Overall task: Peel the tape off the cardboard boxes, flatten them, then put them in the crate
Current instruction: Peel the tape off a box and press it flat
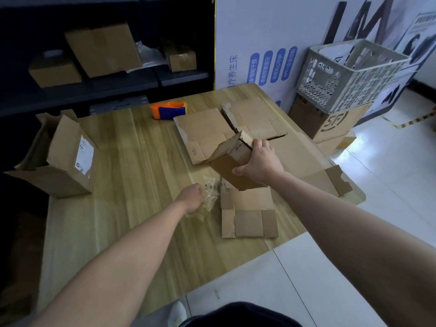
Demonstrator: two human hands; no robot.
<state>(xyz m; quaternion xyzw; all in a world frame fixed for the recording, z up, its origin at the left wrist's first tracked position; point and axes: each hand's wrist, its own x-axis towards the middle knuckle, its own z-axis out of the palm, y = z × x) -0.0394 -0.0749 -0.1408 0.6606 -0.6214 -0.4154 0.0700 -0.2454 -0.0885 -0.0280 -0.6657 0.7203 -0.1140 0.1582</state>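
Gripping a small cardboard box (pixel 230 168) at the middle of the frame, the right hand (pixel 259 161) has its fingers curled over the box's far upper edge and its thumb pressed on the near side. The box stands tilted on the wooden table (pixel 118 220) with its upper flaps open. Its lower end touches a flattened box (pixel 249 215) that lies just below it in the frame.

To the lower left, the left hand (pixel 192 197) has its fingers curled into a wad of clear tape (pixel 211 197) that rests on the table just beside the flattened box's left edge.

Above the held box, two more flattened pieces of cardboard (pixel 205 131) lie overlapping on the table. A larger flat sheet (pixel 304 159) spreads under the right forearm to the table's right edge. An orange and blue tape dispenser (pixel 168 110) sits near the table's far edge, upper centre. At the left edge of the table an opened box with a white label (pixel 68 159) stands with its flaps up.

The crate (pixel 349 74), pale grey with perforated walls, sits tilted in the upper right of the frame on top of a brown carton (pixel 335 123) on the floor, well apart from both hands. What lies in it I cannot tell. In the upper left, dark shelving (pixel 106 88) carries several more boxes
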